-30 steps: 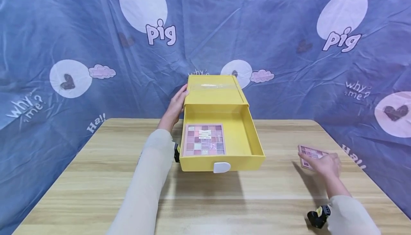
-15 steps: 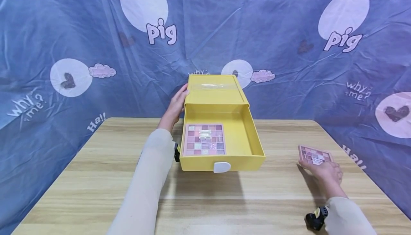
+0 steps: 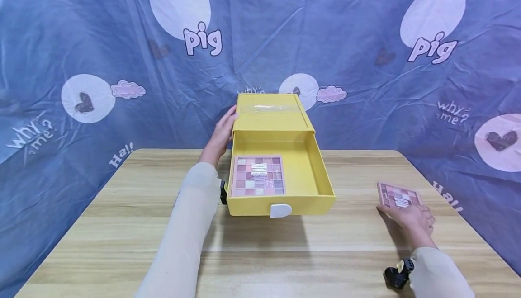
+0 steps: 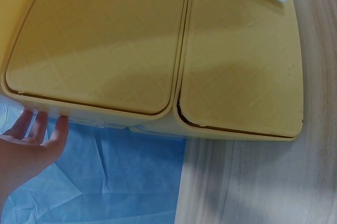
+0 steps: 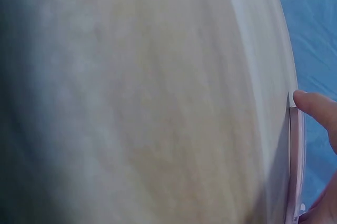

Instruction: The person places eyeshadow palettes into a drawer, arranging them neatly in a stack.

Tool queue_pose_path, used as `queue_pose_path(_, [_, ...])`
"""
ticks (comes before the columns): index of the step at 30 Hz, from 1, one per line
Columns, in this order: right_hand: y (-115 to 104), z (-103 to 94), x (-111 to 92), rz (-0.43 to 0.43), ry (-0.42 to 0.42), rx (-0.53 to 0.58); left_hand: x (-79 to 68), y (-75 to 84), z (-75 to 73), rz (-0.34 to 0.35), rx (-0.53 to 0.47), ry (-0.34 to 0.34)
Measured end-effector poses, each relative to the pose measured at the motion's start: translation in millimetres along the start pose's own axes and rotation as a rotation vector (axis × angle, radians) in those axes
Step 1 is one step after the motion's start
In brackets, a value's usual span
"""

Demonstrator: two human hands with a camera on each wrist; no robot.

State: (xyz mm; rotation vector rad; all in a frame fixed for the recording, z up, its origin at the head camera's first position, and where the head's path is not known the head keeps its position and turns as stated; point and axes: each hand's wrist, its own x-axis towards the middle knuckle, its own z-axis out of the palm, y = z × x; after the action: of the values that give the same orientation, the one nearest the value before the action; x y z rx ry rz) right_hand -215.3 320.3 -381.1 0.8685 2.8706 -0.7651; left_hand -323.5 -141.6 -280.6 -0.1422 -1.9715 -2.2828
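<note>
A yellow drawer box (image 3: 270,117) stands tilted at mid-table, its drawer (image 3: 299,167) pulled out toward me. In the drawer's left half lies a pink eyeshadow palette (image 3: 258,176) with many coloured squares. My left hand (image 3: 221,135) rests straight fingers against the box's left side; in the left wrist view the fingertips (image 4: 61,122) touch its yellow wall. At the right, my right hand (image 3: 413,220) holds a second eyeshadow palette (image 3: 399,194) by its near end, thumb at the left corner and fingers at the right. The right wrist view shows only the palette's edge (image 5: 296,166).
A white handle (image 3: 281,210) juts from the drawer front. The wooden table (image 3: 154,225) reaches back to a blue printed cloth (image 3: 260,31), which also hangs along both sides. Black wrist cameras sit on both wrists.
My right hand has slid back toward me along the second palette, so more of its top shows. The left hand, box and first palette stay put.
</note>
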Motion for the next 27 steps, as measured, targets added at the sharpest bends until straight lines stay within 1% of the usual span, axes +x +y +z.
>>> queue_pose_path(4, [1, 0.4, 0, -0.026, 0.03, 0.01, 0.4, -0.7, 0.3, 0.002, -0.014, -0.006])
queue_pose_path(9, [4, 0.7, 0, -0.08, 0.038, 0.022, 1.2, -1.8, -0.4, 0.002, -0.015, -0.009])
queue_pose_path(13, [4, 1.0, 2, -0.112, 0.045, 0.008, 1.9, -1.9, -1.2, 0.0, -0.01, -0.009])
queue_pose_path(21, [1, -1.4, 2, -0.111, 0.037, 0.02, 1.8, -1.2, -2.2, -0.008, -0.012, -0.011])
queue_pose_path(27, [-6, -6.7, -2, -0.147, 0.024, 0.016, 1.2, -0.6, -1.8, -0.005, -0.022, -0.006])
